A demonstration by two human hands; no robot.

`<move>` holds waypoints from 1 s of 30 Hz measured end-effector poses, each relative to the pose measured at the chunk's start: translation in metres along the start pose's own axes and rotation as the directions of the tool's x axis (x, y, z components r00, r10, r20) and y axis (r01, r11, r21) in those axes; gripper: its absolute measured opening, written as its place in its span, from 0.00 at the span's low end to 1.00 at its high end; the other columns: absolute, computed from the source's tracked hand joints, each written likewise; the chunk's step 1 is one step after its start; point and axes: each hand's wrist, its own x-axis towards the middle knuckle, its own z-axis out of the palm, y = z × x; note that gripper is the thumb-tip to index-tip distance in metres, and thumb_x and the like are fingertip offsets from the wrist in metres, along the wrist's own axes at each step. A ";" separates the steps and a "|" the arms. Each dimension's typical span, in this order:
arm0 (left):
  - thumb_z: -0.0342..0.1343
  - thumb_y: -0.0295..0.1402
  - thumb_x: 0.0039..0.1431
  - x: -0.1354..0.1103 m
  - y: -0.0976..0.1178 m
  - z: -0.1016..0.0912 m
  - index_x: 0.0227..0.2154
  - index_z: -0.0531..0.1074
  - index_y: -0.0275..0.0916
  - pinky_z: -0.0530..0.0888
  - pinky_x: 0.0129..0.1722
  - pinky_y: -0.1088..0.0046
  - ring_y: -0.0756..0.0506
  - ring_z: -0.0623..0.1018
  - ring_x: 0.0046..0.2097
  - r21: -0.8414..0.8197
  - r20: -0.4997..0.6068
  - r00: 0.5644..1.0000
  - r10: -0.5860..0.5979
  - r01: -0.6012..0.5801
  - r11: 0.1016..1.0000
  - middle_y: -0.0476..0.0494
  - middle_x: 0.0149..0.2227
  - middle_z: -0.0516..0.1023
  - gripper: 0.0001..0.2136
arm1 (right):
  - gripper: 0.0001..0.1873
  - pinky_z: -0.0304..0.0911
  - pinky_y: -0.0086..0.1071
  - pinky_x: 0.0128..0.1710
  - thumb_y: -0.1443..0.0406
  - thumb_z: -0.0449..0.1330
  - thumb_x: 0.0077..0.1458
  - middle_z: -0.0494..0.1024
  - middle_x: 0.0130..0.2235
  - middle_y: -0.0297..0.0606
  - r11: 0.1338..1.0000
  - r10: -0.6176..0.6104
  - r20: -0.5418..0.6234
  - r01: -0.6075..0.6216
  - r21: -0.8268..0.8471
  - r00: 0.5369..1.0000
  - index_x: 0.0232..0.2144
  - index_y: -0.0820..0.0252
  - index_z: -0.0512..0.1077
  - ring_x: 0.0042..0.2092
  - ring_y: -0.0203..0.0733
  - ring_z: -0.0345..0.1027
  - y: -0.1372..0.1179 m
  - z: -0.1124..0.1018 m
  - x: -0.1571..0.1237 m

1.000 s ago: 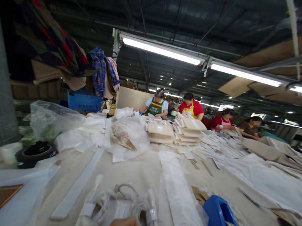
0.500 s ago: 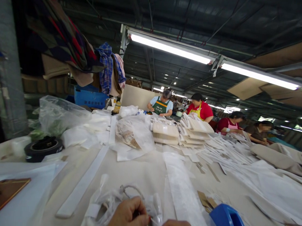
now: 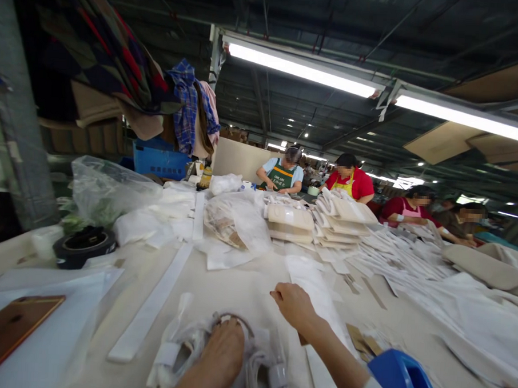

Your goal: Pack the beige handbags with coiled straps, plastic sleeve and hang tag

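Near the front edge of the table, my left hand (image 3: pixel 224 348) reaches down into a bundle of white coiled cords (image 3: pixel 260 372) with clear plastic around it. Its fingers curl down at a grey loop (image 3: pixel 248 325) on top of the bundle; what the fingertips grip is hidden. My right hand (image 3: pixel 295 306) is above the table, beyond and right of the bundle, beside a long white strip (image 3: pixel 302 270). The fingers are folded closed, and anything inside them is too small or hidden to name.
A phone (image 3: pixel 16 338) lies at left, near a black tape roll (image 3: pixel 85 246). A blue tool-like object (image 3: pixel 399 374) stands at right. Folded beige fabric (image 3: pixel 348 218), plastic bags (image 3: pixel 240 222) and white strips (image 3: pixel 411 255) cover the far side, where several co-workers (image 3: pixel 281 175) work.
My hands were together pinching a thin white cord at the front. The right hand has moved away and forward over the table; the left has pushed forward onto the bundle.
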 end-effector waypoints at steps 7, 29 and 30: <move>0.35 0.15 0.53 -0.003 0.016 -0.010 0.47 0.68 0.28 0.66 0.49 0.65 0.40 0.72 0.48 0.020 0.027 0.991 -0.131 0.130 0.991 0.32 0.47 0.72 0.23 | 0.03 0.63 0.32 0.34 0.71 0.58 0.54 0.71 0.24 0.28 0.967 -0.222 0.434 0.141 0.211 0.873 0.28 0.63 0.72 0.28 0.34 0.66 -0.011 0.033 0.025; 0.39 0.23 0.60 0.003 0.013 -0.007 0.33 0.74 0.39 0.66 0.37 0.72 0.44 0.77 0.41 0.013 -0.069 0.957 -0.283 0.285 0.959 0.41 0.36 0.78 0.17 | 0.10 0.55 0.22 0.23 0.74 0.55 0.43 0.69 0.20 0.27 0.930 -0.303 0.496 0.138 0.342 0.814 0.26 0.62 0.75 0.23 0.30 0.60 -0.004 0.037 0.027; 0.39 0.23 0.60 0.002 0.013 -0.007 0.34 0.73 0.39 0.66 0.36 0.72 0.44 0.77 0.41 0.037 -0.065 0.960 -0.271 0.274 0.961 0.42 0.37 0.78 0.17 | 0.11 0.56 0.22 0.24 0.75 0.56 0.42 0.71 0.21 0.27 0.940 -0.305 0.483 0.179 0.289 0.821 0.26 0.61 0.76 0.25 0.31 0.61 -0.006 0.035 0.026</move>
